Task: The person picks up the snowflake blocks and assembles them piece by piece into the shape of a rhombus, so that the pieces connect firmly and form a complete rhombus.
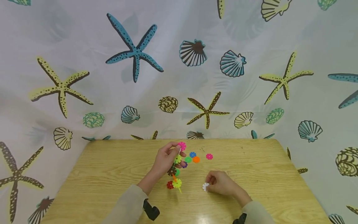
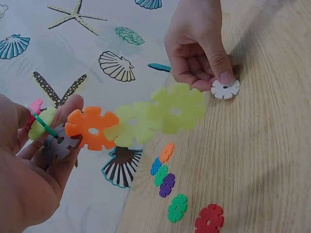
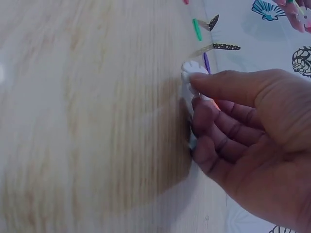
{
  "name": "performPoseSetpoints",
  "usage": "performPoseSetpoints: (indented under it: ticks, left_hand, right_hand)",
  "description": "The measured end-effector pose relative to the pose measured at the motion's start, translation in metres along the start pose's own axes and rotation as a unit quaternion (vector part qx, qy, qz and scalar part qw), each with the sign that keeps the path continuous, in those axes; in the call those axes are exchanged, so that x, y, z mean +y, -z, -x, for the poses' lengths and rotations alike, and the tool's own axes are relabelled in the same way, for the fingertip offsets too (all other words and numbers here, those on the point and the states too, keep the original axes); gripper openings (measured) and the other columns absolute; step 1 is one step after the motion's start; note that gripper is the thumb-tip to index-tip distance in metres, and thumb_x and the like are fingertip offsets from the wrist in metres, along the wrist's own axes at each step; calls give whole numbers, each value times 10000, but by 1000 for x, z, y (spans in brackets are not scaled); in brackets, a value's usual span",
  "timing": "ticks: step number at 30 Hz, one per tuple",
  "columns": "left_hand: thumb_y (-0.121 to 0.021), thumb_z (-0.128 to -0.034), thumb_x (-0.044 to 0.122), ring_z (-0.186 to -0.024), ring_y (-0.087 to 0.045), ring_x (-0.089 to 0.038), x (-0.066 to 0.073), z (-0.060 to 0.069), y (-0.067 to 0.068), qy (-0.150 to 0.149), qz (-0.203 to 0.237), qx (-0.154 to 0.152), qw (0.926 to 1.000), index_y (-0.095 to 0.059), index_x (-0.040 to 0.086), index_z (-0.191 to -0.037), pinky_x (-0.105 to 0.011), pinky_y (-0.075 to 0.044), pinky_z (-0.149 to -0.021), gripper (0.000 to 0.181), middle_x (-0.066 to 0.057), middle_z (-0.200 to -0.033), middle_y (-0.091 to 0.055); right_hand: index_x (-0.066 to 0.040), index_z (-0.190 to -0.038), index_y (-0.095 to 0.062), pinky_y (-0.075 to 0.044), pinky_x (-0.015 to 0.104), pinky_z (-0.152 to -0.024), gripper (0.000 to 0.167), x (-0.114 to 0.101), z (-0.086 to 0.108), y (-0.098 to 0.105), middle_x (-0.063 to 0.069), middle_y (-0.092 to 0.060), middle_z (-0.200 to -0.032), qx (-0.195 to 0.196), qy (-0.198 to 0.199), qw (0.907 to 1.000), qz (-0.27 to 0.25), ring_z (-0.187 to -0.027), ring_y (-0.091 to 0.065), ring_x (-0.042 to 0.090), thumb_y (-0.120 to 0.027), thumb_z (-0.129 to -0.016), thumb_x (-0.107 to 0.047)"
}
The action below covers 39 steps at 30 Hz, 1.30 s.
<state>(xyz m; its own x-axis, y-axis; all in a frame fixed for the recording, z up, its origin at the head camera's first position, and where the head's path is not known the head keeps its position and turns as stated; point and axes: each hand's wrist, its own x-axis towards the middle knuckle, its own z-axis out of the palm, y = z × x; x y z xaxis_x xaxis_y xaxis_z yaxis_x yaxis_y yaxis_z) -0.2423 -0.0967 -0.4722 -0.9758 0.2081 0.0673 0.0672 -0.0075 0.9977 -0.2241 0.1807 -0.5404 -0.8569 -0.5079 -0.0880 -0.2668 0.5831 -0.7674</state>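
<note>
The left hand [image 1: 165,158] holds a chain of joined notched discs above the table; its thumb and fingers are round the upper part. In the left wrist view the chain has pink and green discs, a dark disc [image 2: 59,143], an orange disc [image 2: 92,128] and yellow discs [image 2: 178,108] extending away from the left hand [image 2: 31,170]. The right hand [image 1: 222,183] pinches a white disc [image 1: 205,186] between thumb and fingers, low over the table. In the right wrist view the white disc [image 3: 192,68] shows at the thumb tip of the right hand [image 3: 252,121].
On the wooden table [image 1: 251,161] lie loose discs: pink [image 1: 209,156], blue [image 1: 192,154], orange [image 1: 196,159], green [image 1: 188,159], purple [image 2: 167,185] and red [image 2: 210,219]. Behind the table hangs a cloth [image 1: 167,77] printed with starfish and shells.
</note>
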Motion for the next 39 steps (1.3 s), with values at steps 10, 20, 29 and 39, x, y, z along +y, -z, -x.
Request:
performPoseSetpoints:
  ticks: [10,20,29,39]
  left_hand:
    - [-506,-1134,209,-479,-621,-153,-3,-1,-4,-65,-32,137,9999,-629,70,-1325,-279,-570,-502,266,-206,-972,-766]
    - [-463,-1150,275,-438,-522,-141,-5,-1,-5,-136,-241,246,9993,-568,231,-1487,-246,-486,-447,356,-132,-922,-747]
    - [-468,-1147,298,-455,-560,-143,-7,-1,-6,-268,-266,236,9990,-584,271,-1474,-264,-523,-471,348,-57,-881,-736]
    - [-469,-1147,272,-479,-632,-150,-8,1,-9,-180,-21,119,9998,-573,264,-1482,-331,-604,-518,351,-69,-888,-755]
  right_hand:
    - [-50,-1074,-710,-538,207,-692,101,-20,-11,2,39,-694,-928,857,311,9950,-399,-790,-611,105,-719,-988,-100]
    - [-11,-1127,-668,-596,265,-631,179,-53,-18,7,142,-689,-919,1298,447,9818,-1313,-724,-691,287,-729,-999,-119]
    - [-10,-1102,-666,-594,278,-623,171,-73,-22,8,122,-744,-894,1512,624,9755,-1473,-729,-723,283,-721,-1011,-143]
    - [-62,-1028,-641,-509,212,-568,51,-82,-28,4,130,-768,-868,1643,724,9737,-1400,-748,-766,222,-670,-1024,-103]
